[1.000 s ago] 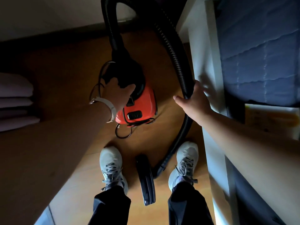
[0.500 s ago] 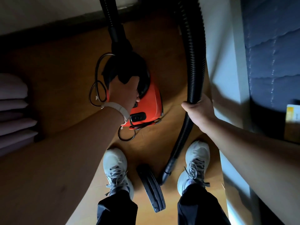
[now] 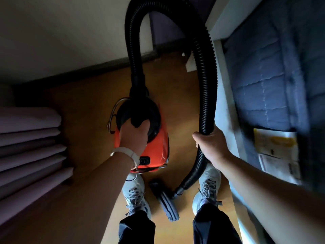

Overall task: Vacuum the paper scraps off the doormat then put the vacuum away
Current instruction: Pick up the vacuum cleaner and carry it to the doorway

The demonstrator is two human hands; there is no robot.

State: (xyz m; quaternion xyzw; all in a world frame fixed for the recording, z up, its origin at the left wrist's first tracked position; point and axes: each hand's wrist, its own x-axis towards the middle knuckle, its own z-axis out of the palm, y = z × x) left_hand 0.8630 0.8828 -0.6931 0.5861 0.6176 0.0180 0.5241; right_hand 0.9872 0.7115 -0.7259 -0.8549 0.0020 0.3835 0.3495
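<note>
A wooden floor runs between a pale wall and a blue quilted mattress that sits in a white bed frame. A stack of folded pinkish bedding lies along the left edge.

A person stands over the vacuum, an orange canister with a black round top. It is near the middle of the floor, just ahead of the feet, and its rear end overlaps the toe of the left shoe. Whether it rests on the boards or hangs clear of them cannot be told, and the closed canister hides whatever is inside.

Its ribbed black hose rises from the canister's front. It arches overhead and comes down beside the bed frame to the floor nozzle, which lies between the two shoes.

The left hand is curled round the black carry handle on top of the canister. A pale wristband sits at that wrist. The right hand is wrapped round the lower part of the hose, thumb forward.

Loops of dark cord bulge out at the canister's left side. The right shoe stands close to the bed frame, just right of the nozzle. Dark trouser legs fill the bottom edge. A yellow-and-white label is fixed to the mattress side, its print too blurred to read.
</note>
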